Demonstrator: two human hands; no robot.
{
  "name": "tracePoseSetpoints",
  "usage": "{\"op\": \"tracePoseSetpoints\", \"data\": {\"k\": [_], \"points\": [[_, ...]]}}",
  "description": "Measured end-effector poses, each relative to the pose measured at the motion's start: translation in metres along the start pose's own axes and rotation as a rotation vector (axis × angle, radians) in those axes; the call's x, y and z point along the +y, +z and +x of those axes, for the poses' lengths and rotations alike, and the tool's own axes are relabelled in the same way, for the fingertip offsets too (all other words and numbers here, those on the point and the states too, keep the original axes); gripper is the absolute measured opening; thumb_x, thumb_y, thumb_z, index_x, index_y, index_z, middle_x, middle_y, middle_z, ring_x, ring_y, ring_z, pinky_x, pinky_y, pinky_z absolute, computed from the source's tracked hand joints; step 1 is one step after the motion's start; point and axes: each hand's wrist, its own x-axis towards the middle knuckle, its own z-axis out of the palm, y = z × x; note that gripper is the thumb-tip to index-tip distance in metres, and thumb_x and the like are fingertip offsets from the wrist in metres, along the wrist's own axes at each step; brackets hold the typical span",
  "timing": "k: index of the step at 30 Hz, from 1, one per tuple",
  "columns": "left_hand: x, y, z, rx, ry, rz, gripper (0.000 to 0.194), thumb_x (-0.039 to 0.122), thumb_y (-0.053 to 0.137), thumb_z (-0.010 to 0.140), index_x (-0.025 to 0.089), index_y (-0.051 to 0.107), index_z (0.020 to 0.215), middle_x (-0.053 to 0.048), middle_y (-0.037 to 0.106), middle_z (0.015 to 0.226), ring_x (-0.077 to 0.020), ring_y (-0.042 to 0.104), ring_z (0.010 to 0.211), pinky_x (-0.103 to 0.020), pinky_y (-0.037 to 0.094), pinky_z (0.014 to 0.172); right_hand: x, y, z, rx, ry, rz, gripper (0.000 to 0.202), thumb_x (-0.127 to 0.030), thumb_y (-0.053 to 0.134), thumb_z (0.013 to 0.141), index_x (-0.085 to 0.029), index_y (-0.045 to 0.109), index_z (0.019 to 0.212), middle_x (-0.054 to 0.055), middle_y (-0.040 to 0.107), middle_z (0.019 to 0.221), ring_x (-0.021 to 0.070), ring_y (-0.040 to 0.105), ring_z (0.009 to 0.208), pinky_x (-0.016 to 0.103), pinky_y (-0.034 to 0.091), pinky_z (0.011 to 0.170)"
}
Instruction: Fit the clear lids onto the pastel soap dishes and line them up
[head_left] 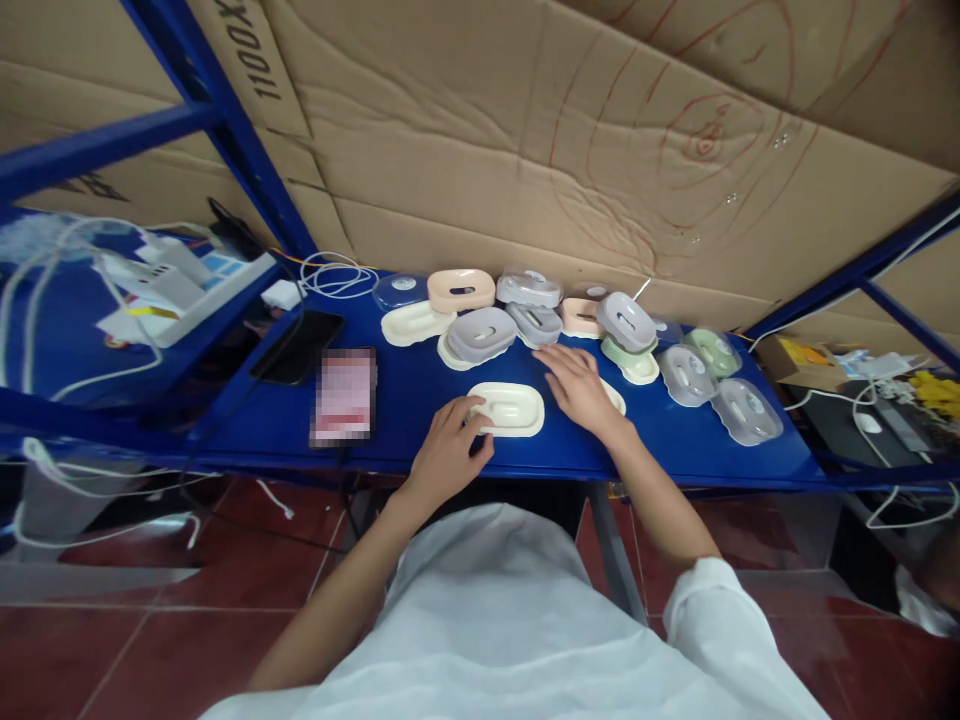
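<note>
A cream oval dish point(516, 410) lies on the blue table near its front edge. My left hand point(450, 447) is at the dish's left end, fingers apart and fingertips touching its rim. My right hand point(577, 388) rests to the right of the dish with its fingers spread, close to a grey dish point(534, 324). Part of another cream piece point(615, 398) shows from beneath that hand. Behind my hands lie a grey oval dish point(484, 334), a peach dish point(461, 290) and a cream tray point(416, 323).
Green and grey dishes, some with clear lids point(746, 411), lie at the right. A black phone point(298, 347) and a device with a blurred screen point(343, 397) are at the left. White cables point(337, 277) and cardboard point(450, 150) stand behind.
</note>
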Motion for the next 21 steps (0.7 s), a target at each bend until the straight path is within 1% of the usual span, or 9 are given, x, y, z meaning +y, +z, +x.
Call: {"op": "tracePoseSetpoints", "data": {"k": [2, 4, 7, 9, 11, 14, 16, 18, 21], "points": [[-0.001, -0.002, 0.001, -0.013, 0.015, -0.048, 0.011, 0.013, 0.063, 0.097, 0.02, 0.069, 0.103, -0.012, 0.066, 0.129, -0.0297, 0.06, 0.128, -0.049, 0.053, 0.11, 0.003, 0.019, 0.047, -0.067, -0.08, 0.008, 0.048, -0.021, 0.049, 0.106, -0.021, 0.055, 0.154, 0.013, 0.057, 0.159, 0.0291, 0.05, 0.15, 0.054, 0.035, 0.121], [-0.002, -0.005, 0.001, -0.035, 0.03, -0.117, 0.011, 0.014, 0.064, 0.097, 0.021, 0.069, 0.103, -0.01, 0.068, 0.123, -0.0276, 0.06, 0.125, -0.046, 0.055, 0.108, 0.004, 0.035, 0.081, -0.13, -0.15, 0.008, 0.041, -0.021, 0.054, 0.105, -0.02, 0.064, 0.145, 0.014, 0.066, 0.149, 0.0305, 0.057, 0.143, 0.055, 0.035, 0.121], [-0.004, -0.008, 0.0, -0.066, 0.037, -0.182, 0.011, 0.014, 0.066, 0.097, 0.023, 0.07, 0.103, -0.007, 0.07, 0.119, -0.026, 0.061, 0.123, -0.045, 0.057, 0.106, -0.001, 0.041, 0.094, -0.1, -0.212, 0.016, 0.03, -0.026, 0.053, 0.109, -0.02, 0.073, 0.13, 0.012, 0.078, 0.127, 0.0278, 0.068, 0.125, 0.053, 0.038, 0.119], [-0.004, -0.009, -0.001, -0.073, 0.025, -0.189, 0.013, 0.015, 0.067, 0.097, 0.024, 0.071, 0.107, -0.008, 0.069, 0.123, -0.026, 0.062, 0.125, -0.046, 0.058, 0.108, -0.009, 0.03, 0.078, -0.004, -0.22, 0.021, 0.03, -0.031, 0.052, 0.11, -0.02, 0.073, 0.13, 0.012, 0.078, 0.123, 0.0258, 0.07, 0.118, 0.049, 0.041, 0.116], [-0.004, -0.008, -0.002, -0.044, -0.019, -0.183, 0.028, 0.018, 0.069, 0.096, 0.025, 0.068, 0.123, -0.012, 0.06, 0.142, -0.0274, 0.061, 0.131, -0.047, 0.058, 0.11, -0.019, 0.013, 0.049, 0.062, -0.225, 0.013, 0.031, -0.031, 0.051, 0.111, -0.021, 0.071, 0.133, 0.011, 0.078, 0.123, 0.0242, 0.07, 0.116, 0.047, 0.042, 0.114], [-0.003, -0.005, -0.003, 0.032, -0.071, -0.14, 0.063, 0.023, 0.074, 0.094, 0.026, 0.051, 0.152, -0.018, 0.025, 0.173, -0.0355, 0.047, 0.151, -0.054, 0.054, 0.117, -0.039, -0.007, 0.005, 0.044, -0.219, -0.029, 0.033, -0.029, 0.05, 0.111, -0.021, 0.069, 0.138, 0.011, 0.078, 0.12, 0.0236, 0.07, 0.113, 0.048, 0.043, 0.114], [-0.004, -0.003, -0.003, 0.022, -0.052, -0.093, 0.072, 0.027, 0.074, 0.096, 0.026, 0.042, 0.16, -0.018, 0.013, 0.178, -0.0402, 0.033, 0.16, -0.06, 0.047, 0.122, -0.052, -0.009, -0.016, -0.013, -0.207, -0.035, 0.035, -0.028, 0.049, 0.112, -0.022, 0.068, 0.14, 0.011, 0.078, 0.117, 0.0237, 0.071, 0.112, 0.048, 0.045, 0.114], [-0.005, -0.001, -0.002, -0.04, -0.001, -0.067, 0.066, 0.028, 0.069, 0.1, 0.026, 0.044, 0.161, -0.017, 0.021, 0.177, -0.0394, 0.029, 0.162, -0.062, 0.043, 0.125, -0.061, -0.001, -0.029, -0.066, -0.206, 0.0, 0.035, -0.028, 0.05, 0.111, -0.024, 0.068, 0.141, 0.011, 0.077, 0.122, 0.0234, 0.07, 0.117, 0.047, 0.047, 0.114], [-0.008, 0.0, -0.001, -0.107, 0.072, -0.089, 0.05, 0.027, 0.063, 0.104, 0.027, 0.054, 0.154, -0.012, 0.05, 0.164, -0.0335, 0.04, 0.158, -0.059, 0.045, 0.126, -0.068, 0.016, -0.041, -0.079, -0.215, 0.066, 0.038, -0.028, 0.054, 0.11, -0.027, 0.065, 0.146, 0.009, 0.073, 0.137, 0.0241, 0.066, 0.132, 0.047, 0.049, 0.119]]}}
